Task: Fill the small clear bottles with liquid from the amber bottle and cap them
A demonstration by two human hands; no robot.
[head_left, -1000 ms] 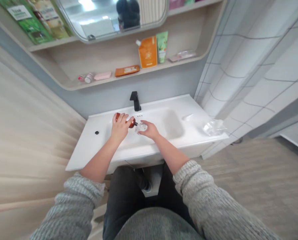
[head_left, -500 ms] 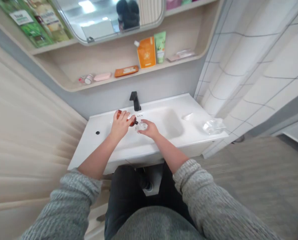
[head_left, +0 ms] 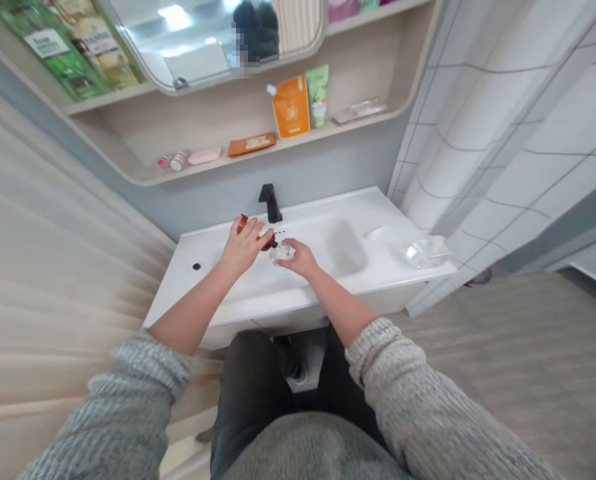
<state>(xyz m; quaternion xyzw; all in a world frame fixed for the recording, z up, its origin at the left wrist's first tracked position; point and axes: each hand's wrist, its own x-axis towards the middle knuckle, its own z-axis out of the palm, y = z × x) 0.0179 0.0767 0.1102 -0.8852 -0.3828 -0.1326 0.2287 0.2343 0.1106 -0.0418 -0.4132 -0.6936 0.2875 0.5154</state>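
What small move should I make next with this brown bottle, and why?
Probably tip the brown bottle slightly more with your left hand: its neck points at the clear container in your right hand, over the sink. I can't tell whether liquid is flowing.

A pale curtain (head_left: pixel 53 253) faces white tiled wall (head_left: pixel 523 133) above grey wood-look floor (head_left: pixel 518 353).
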